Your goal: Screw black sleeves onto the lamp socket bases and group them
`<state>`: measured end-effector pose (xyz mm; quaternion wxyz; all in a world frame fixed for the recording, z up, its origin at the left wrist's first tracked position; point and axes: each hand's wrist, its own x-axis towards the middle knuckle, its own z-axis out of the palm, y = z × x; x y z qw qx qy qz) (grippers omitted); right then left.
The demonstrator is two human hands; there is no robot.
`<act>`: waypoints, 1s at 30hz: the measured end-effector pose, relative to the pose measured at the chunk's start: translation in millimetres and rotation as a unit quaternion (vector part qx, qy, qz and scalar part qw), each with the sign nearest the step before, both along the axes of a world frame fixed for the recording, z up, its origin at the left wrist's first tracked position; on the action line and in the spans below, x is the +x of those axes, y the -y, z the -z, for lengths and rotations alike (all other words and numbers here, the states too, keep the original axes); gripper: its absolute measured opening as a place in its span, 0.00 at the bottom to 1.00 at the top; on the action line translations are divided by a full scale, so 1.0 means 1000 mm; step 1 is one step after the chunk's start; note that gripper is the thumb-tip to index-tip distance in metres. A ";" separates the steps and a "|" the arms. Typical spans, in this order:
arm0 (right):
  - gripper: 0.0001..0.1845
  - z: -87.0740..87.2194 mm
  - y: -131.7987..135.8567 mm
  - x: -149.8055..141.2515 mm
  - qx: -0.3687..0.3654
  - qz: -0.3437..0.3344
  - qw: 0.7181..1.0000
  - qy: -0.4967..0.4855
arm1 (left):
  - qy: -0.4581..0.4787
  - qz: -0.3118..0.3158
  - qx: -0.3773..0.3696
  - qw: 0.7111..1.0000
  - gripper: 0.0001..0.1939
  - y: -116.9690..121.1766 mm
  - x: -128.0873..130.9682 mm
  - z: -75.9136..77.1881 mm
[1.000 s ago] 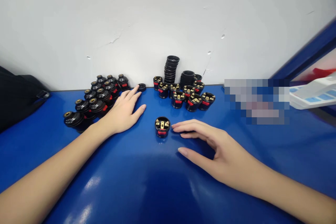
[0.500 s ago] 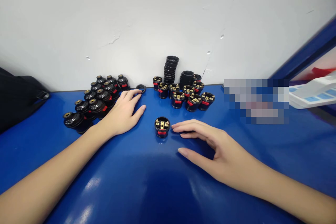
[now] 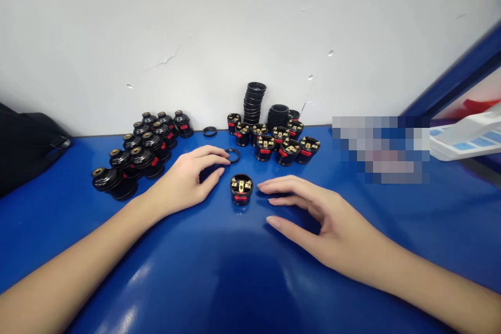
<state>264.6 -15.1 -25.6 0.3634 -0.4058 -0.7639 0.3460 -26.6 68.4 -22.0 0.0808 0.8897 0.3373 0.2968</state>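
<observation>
My left hand has its fingertips on the left edge of a thin black ring, gripping it just above the table. A black lamp socket part stands upright below and right of that ring, open end up, with brass contacts inside and a red switch piece at its front. My right hand is open to the right of this socket, fingers curved and thumb apart. Nothing is in it, and a small gap separates its fingertips from the socket. Another black ring lies near the wall.
Several domed black lamp sockets stand in rows at left. Behind the centre are several open sockets, a tall stack of threaded black rings and a shorter stack. A black bag is far left; a white-and-blue object is at right.
My left hand has moved right and toward me from the ring near the wall, bringing one black ring along. Another ring stays there. My right hand has hardly moved.
</observation>
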 end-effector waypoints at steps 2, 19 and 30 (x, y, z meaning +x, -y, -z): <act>0.17 0.000 -0.001 0.001 0.027 0.010 1.000 0.006 | 0.011 0.029 -0.033 0.999 0.15 0.006 0.003 -0.003; 0.05 -0.008 -0.006 0.009 0.104 0.029 0.983 0.152 | 0.057 0.065 -0.215 0.973 0.29 0.035 0.021 -0.011; 0.14 0.000 -0.005 -0.001 -0.063 0.004 0.983 -0.171 | 0.252 0.064 -0.378 0.889 0.13 0.046 0.036 -0.005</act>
